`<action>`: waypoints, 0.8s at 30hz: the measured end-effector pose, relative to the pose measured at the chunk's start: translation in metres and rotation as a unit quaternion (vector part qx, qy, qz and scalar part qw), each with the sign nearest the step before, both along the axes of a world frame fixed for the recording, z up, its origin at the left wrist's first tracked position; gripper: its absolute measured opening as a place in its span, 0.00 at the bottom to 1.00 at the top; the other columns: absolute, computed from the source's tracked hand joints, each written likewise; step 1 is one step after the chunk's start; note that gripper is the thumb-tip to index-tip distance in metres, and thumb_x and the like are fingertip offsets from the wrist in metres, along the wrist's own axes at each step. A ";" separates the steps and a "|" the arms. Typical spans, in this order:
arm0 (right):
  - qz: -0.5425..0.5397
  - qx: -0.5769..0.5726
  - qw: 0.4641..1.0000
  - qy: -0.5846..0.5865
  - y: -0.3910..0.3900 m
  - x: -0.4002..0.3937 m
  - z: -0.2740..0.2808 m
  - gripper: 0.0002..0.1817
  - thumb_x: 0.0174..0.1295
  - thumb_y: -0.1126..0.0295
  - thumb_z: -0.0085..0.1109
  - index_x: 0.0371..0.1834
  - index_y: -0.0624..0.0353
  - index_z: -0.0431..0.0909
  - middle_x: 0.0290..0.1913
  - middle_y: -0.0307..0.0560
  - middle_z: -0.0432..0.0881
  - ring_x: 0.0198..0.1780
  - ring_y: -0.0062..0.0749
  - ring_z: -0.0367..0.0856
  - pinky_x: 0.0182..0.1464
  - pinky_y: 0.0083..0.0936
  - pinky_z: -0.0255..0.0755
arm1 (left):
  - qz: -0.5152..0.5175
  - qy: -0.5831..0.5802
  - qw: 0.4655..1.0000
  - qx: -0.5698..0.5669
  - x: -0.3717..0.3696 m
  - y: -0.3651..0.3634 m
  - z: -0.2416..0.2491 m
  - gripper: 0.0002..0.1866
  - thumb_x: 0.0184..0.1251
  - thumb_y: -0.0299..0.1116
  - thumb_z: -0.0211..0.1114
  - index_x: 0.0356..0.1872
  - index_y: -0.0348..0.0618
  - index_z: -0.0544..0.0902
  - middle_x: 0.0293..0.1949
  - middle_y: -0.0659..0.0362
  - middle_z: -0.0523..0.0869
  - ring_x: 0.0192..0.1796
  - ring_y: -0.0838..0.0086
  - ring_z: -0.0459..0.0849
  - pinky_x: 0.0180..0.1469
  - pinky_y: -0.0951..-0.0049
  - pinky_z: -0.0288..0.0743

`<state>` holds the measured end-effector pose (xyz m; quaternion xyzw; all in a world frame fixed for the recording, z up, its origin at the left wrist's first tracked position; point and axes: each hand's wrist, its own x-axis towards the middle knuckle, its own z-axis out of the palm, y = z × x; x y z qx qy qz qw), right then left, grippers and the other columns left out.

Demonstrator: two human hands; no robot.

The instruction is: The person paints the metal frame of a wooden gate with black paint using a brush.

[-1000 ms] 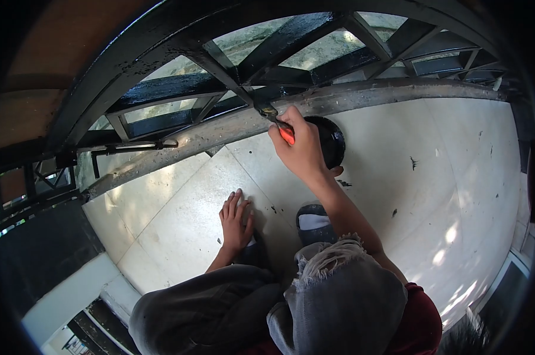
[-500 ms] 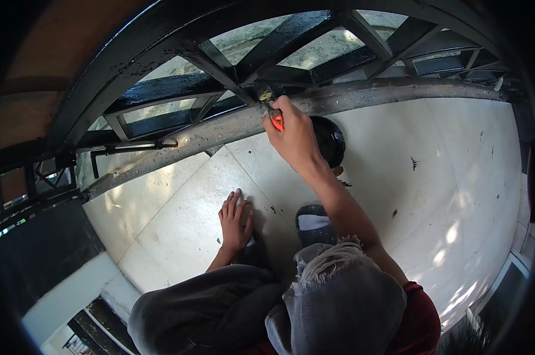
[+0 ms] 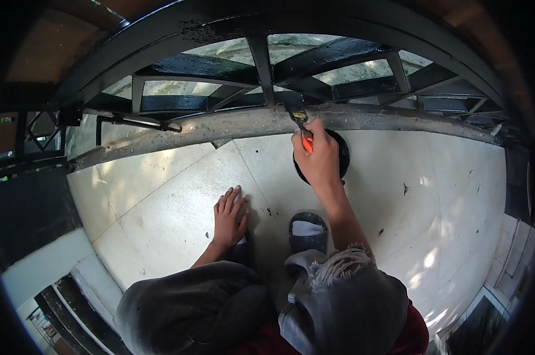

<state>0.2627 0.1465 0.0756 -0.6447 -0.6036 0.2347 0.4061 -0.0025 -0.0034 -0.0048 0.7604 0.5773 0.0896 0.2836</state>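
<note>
My right hand [image 3: 319, 155] grips a paintbrush [image 3: 300, 117] with an orange handle and a metal band. Its dark bristles point up at the lower bars of a black metal gate [image 3: 261, 56], parts of which shine as if wet. Partly behind that hand, a round black container [image 3: 342, 155] rests on the pale floor. My left hand [image 3: 227, 219] has its fingers spread and holds nothing; it is over the floor tiles beside my left foot. Whether its fingertips touch the floor is unclear.
A raised concrete strip [image 3: 220, 127] runs under the gate. Dark bits lie on the tiled floor [image 3: 166, 207]. My sandalled right foot [image 3: 307, 229] is near the container. A dark panel [image 3: 30, 213] stands at the left.
The view has turned, and the gate now lies more level across the top. The brush has shifted along the lower bars toward the right, with its bristles now showing. My left hand stays spread.
</note>
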 end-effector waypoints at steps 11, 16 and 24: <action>0.008 0.012 0.992 -0.121 0.003 -0.005 -0.006 0.11 0.67 0.70 0.63 0.43 0.66 0.74 0.27 0.65 0.84 0.33 0.61 0.87 0.33 0.45 0.80 | 0.006 -0.034 0.999 0.008 -0.004 -0.001 -0.005 0.21 0.68 0.36 0.65 0.62 0.47 0.78 0.79 0.53 0.65 0.81 0.55 0.59 0.79 0.48 0.52; -0.016 0.025 0.994 -0.109 0.004 0.005 -0.007 0.10 0.67 0.71 0.64 0.41 0.64 0.74 0.26 0.61 0.82 0.30 0.59 0.86 0.32 0.43 0.78 | 0.011 -0.043 0.999 0.000 -0.006 0.000 -0.003 0.22 0.68 0.36 0.66 0.62 0.49 0.78 0.79 0.54 0.65 0.81 0.57 0.59 0.79 0.48 0.52; -0.015 -0.039 0.991 -0.127 0.004 0.004 -0.011 0.10 0.68 0.71 0.63 0.42 0.65 0.73 0.29 0.62 0.84 0.35 0.60 0.87 0.35 0.43 0.78 | 0.007 -0.046 0.999 0.007 -0.006 -0.002 -0.005 0.22 0.68 0.36 0.66 0.62 0.48 0.78 0.78 0.54 0.66 0.81 0.58 0.59 0.79 0.48 0.52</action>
